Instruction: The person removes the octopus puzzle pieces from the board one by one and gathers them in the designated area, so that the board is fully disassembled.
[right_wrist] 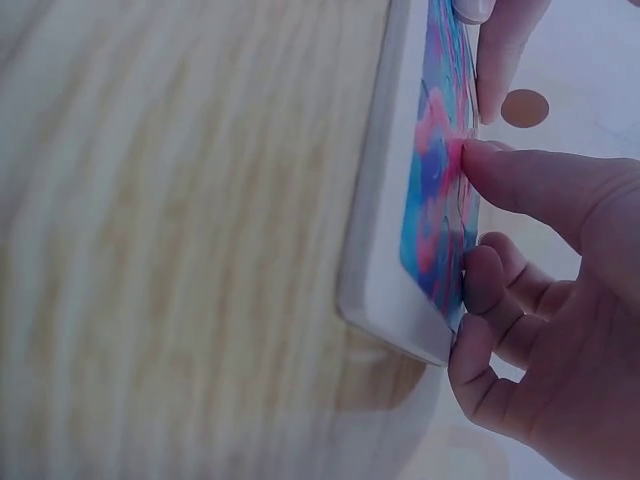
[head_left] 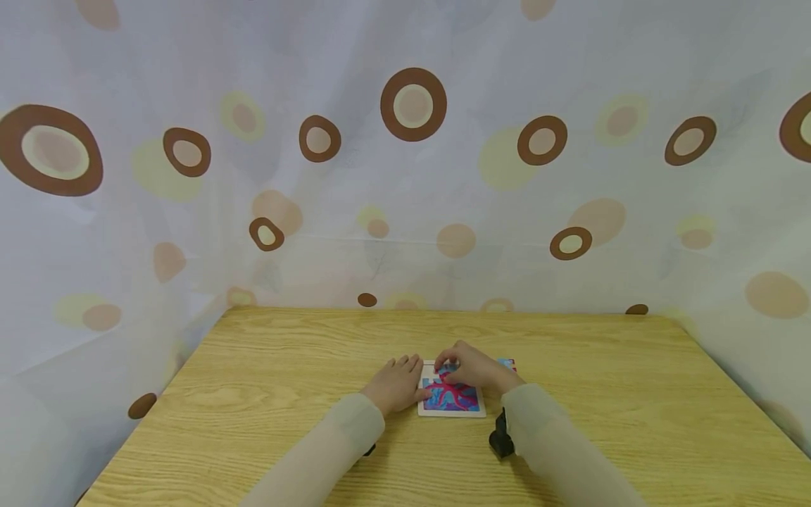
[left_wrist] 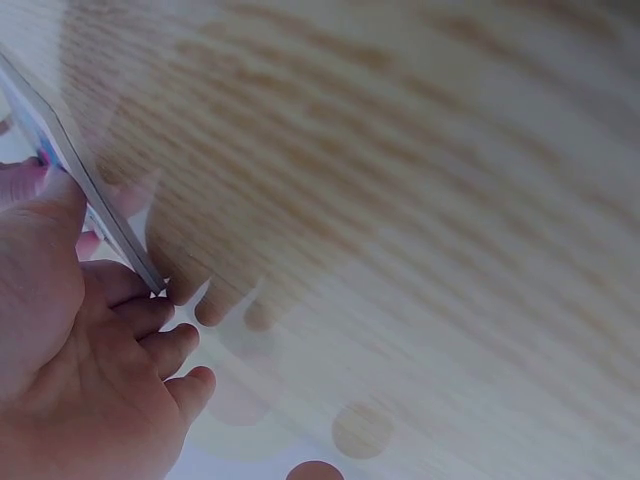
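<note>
A picture puzzle (head_left: 453, 400) in blue, purple and pink lies in a white tray (head_left: 451, 415) on the table. Bare white tray shows at its upper left. My left hand (head_left: 396, 384) lies along the tray's left edge, fingers fairly straight, its thumb reaching onto the picture. Over the upper part of the puzzle, my right hand (head_left: 472, 367) bends its thumb and fingers around a small bluish puzzle piece (head_left: 447, 368). The right wrist view shows that thumb (right_wrist: 490, 165) touching the picture, with curled fingertips (right_wrist: 480, 275) by the tray's edge. The hand partly hides the piece.
Another blue and red puzzle piece (head_left: 507, 363) lies right of the tray, partly behind the right wrist. The wooden table (head_left: 285, 380) meets a pale curtain (head_left: 355, 211) with brown and yellow spots at the back and sides. A black wrist device (head_left: 501, 438) hangs under the right sleeve.
</note>
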Tool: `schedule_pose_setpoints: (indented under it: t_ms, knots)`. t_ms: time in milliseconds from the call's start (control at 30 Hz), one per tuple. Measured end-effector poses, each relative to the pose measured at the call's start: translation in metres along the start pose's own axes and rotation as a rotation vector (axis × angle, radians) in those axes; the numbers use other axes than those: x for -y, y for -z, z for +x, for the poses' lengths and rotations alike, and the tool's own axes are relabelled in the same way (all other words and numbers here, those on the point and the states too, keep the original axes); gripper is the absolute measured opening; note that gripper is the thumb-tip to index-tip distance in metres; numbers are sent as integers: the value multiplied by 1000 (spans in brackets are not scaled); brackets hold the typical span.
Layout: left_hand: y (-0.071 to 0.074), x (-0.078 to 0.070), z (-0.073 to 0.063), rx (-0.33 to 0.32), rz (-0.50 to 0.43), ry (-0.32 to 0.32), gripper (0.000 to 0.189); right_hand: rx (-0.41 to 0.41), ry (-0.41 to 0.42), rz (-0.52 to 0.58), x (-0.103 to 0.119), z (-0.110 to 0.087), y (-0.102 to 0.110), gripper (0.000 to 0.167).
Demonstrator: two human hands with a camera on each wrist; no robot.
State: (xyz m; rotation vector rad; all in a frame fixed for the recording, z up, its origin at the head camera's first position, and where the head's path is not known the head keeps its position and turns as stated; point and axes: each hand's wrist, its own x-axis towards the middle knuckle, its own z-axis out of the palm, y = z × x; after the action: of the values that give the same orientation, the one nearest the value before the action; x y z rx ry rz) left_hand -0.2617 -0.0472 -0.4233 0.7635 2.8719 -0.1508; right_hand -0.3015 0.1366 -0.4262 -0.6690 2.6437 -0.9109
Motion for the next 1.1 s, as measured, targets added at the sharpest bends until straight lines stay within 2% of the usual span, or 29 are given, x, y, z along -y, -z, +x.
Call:
schedule_pose_setpoints:
  t_ms: [200, 333, 467, 600, 767, 833, 967, 1033, 1100]
  knots:
    - [0, 0, 0, 7, -5, 4, 67, -17, 5, 17, -3, 3, -1, 20]
    - [0, 0, 1, 2, 5, 3, 67, -65, -29, 38, -3, 2, -2, 24]
    - [-2, 1, 1, -2, 2, 4, 67, -113, -45, 73, -6, -1, -2, 15]
    - [-2, 1, 1, 0, -18, 11, 67, -128, -78, 176, -8, -5, 1, 12]
    - [-1, 0, 1, 4, -20, 19, 67, -150, -41, 236, -14, -9, 3, 7]
    - [-1, 0, 1, 5, -21, 18, 67, -166, -11, 240, -17, -11, 6, 5]
    - [-2, 0, 0, 8, -20, 12, 67, -185, -4, 299, -22, -20, 16, 8]
    - [-2, 0, 0, 8, -15, 9, 67, -193, -36, 338, -25, -25, 24, 10]
    - [-3, 0, 1, 7, -8, 7, 67, -203, -56, 328, -31, -31, 32, 13]
